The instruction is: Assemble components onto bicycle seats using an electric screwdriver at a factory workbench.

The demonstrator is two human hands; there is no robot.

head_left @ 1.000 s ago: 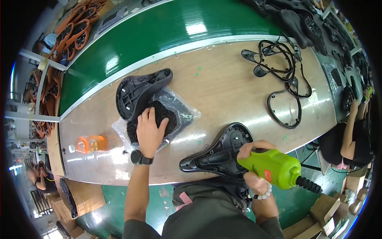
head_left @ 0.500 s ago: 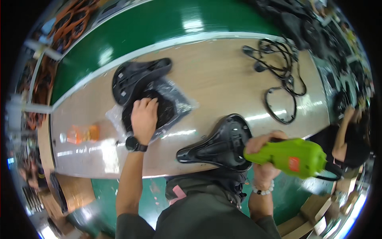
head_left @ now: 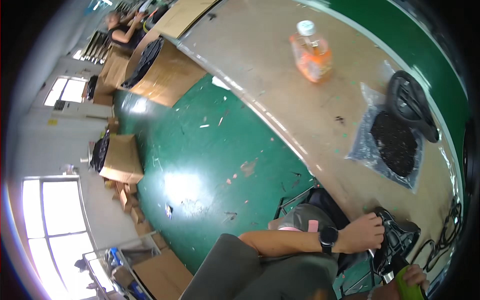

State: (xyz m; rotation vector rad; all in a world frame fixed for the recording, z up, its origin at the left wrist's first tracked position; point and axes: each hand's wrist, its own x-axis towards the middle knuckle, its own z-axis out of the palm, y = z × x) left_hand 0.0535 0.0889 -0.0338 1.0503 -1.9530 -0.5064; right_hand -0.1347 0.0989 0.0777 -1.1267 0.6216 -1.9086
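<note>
A black bicycle saddle (head_left: pixel 404 234) lies underside up at the table's near edge, low on the right. Beside its narrow nose is my left hand (head_left: pixel 361 232), fingers curled together; whatever they pinch is hidden. My right hand (head_left: pixel 415 276) grips a lime-green power screwdriver (head_left: pixel 404 286), partly cut off by the dark rim, its black front end by the saddle. Farther along the table, a clear plastic bag (head_left: pixel 365 142) lies under a heap of small dark pieces (head_left: pixel 395 145). A second black saddle-shaped part (head_left: pixel 407 97) rests against the heap's far side.
An orange drink bottle (head_left: pixel 312 55) with a white cap stands on the table (head_left: pixel 265 65). Black cords (head_left: pixel 445 235) lie at the far right. Cardboard boxes (head_left: pixel 122 157) stand on the green floor along the wall. Another person (head_left: pixel 125 32) works at the upper left.
The view has swung to the left. My left hand has left the heap of dark pieces and come to the saddle's nose. The power screwdriver stays in my right hand.
</note>
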